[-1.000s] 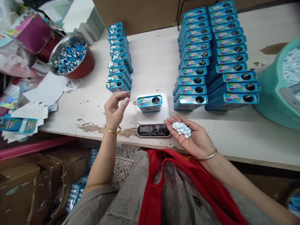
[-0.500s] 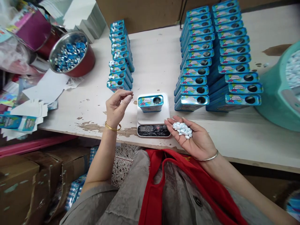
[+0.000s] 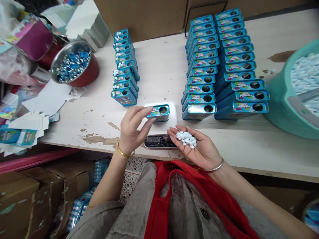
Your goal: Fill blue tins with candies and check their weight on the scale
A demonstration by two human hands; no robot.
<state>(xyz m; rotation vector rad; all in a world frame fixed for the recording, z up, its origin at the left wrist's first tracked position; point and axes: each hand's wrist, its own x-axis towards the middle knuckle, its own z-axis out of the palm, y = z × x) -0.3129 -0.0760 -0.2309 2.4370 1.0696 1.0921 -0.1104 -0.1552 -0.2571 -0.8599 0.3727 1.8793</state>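
A blue tin [image 3: 161, 115] with a round hole in its top stands on the white kitchen scale [image 3: 172, 117]. My left hand [image 3: 133, 129] has its thumb and fingers on either side of the tin's left end, closed about it. My right hand [image 3: 203, 149] is palm up and cupped, holding a small heap of white candies [image 3: 186, 139] beside the scale's display [image 3: 154, 139], which seems to read 154.2. Left of the scale stands a row of blue tins [image 3: 124, 94] with white candies on their tops.
Two rows of tins with dark holes [image 3: 200, 109] stand on the right side of the table [image 3: 159, 69]. Beyond them is a teal tub [image 3: 281, 103] of white candies with a scoop. A metal bowl [image 3: 93, 71] of blue and silver caps sits at left, near paper pieces [image 3: 47, 94].
My left hand has moved right and come around the tin on the scale. My right hand still holds the candies near the scale. The whole view has shifted slightly.
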